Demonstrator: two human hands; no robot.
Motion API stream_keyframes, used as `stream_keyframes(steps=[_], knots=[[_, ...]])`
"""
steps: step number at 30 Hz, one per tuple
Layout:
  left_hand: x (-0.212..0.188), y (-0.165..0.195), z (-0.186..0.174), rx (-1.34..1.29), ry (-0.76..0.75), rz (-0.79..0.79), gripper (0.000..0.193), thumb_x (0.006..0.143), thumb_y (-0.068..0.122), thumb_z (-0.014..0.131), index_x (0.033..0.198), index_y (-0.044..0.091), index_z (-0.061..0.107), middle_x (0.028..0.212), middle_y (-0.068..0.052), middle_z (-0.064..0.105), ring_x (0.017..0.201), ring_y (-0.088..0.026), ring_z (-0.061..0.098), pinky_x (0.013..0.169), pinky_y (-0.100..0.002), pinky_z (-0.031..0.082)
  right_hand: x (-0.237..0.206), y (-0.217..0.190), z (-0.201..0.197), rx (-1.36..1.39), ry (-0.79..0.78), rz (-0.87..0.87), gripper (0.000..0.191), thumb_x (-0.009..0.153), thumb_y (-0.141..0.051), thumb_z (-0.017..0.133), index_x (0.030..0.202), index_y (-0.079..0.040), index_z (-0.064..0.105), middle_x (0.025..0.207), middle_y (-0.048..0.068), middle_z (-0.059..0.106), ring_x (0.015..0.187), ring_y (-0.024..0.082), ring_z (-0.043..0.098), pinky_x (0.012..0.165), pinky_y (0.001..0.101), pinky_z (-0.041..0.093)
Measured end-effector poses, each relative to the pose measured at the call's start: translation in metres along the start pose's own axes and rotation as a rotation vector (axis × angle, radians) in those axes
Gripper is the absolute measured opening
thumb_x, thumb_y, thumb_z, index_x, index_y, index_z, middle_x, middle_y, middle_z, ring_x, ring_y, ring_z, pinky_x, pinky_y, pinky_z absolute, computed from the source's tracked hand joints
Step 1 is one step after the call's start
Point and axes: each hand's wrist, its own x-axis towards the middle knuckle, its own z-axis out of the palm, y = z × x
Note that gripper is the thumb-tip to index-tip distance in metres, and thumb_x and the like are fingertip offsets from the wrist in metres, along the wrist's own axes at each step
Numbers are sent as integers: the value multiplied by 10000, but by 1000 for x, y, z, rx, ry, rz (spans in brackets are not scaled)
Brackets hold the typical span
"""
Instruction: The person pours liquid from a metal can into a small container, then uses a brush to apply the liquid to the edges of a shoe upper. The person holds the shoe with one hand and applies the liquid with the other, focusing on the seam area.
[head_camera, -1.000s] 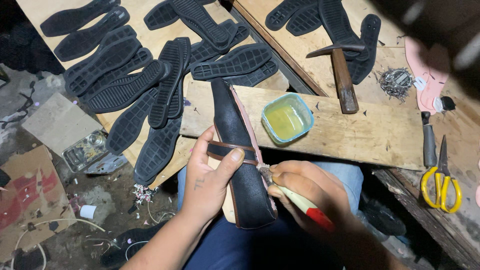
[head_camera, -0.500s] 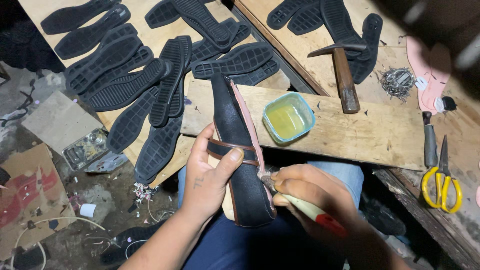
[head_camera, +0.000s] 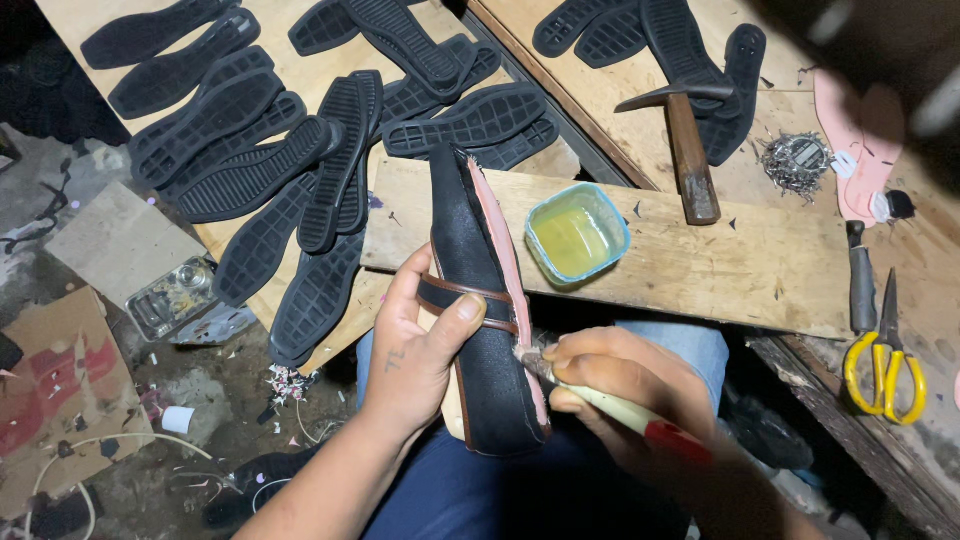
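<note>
Wooden workbench (head_camera: 620, 95) fills upper frame, lit from above. A loose wooden plank (head_camera: 700, 265) lies across its near edge, over the person's lap.

Black rubber outsoles (head_camera: 300, 170) lie in overlapping rows on the bench, upper left; a further group (head_camera: 650, 35) sits at top right.

Black shoe upper (head_camera: 480, 310) on its last stands toe-up against the plank edge, heel end resting on the lap. Pink lining edge (head_camera: 503, 250) runs along its right side; a brown strap (head_camera: 465, 298) crosses the middle.

Left hand (head_camera: 420, 350) is wrapped around the shoe from the left, thumb pressed on the strap. Firm grip.

Right hand (head_camera: 620, 390) is closed around a brush (head_camera: 600, 398) with a pale handle and red end. Bristle tip touches the pink edge low on the shoe's right side.

Hammer (head_camera: 685, 150) with wooden handle lies on the bench above the plank.

Yellow-handled scissors (head_camera: 885, 360) lie at the right edge, beside a dark-handled tool (head_camera: 862, 275).

Small blue tub of yellowish glue (head_camera: 577, 235) sits on the plank, just right of the shoe.

Heap of small nails (head_camera: 795, 160) lies right of the hammer.
</note>
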Motion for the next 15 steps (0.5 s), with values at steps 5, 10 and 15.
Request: stream_keyframes(steps=[5,10,15], knots=[[1,-9,-6,-101,13,-29,655,897,187,741,1447,-2,439,1221,-114,656,1083,-171,659,947,-343,562,-12,4,-12,230,-74,178,206,900,-122,783,1063,-48,681,1005,104,760,874,211,774,750,312,621],[5,-12,-15,-308,-38,-94,643,909,219,742,1418,33,395,1166,-138,651,1011,-198,674,889,-380,593,-3,41,-21,-86,299,421,172,953,-113,710,1084,-1,713,986,140,738,883,208,697,813,315,562],[1,-5,-22,-525,-197,-128,660,924,234,763,1456,23,435,1234,-156,640,1081,-237,682,939,-398,579,26,106,-25,-465,190,232,143,942,-161,725,1017,-48,771,1272,166,672,1204,329,594,1051,436,460]])
